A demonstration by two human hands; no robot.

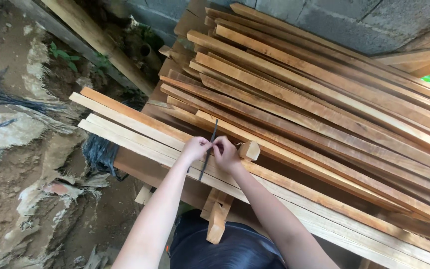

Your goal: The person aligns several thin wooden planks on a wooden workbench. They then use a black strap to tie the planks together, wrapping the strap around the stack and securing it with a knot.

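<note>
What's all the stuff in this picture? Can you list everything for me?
wooden slats: many, orange-brown, stacked across the middle and right
dark strap: one, black, thin, pinched over the front slats
small wood block: one, pale, beside the right hand
bundle of dark straps: one, black, hanging left of the stack
block wall: one, grey, behind the stack
dirt ground: brown, left
left hand: one, pinching the strap
right hand: one, pinching the strap
</note>
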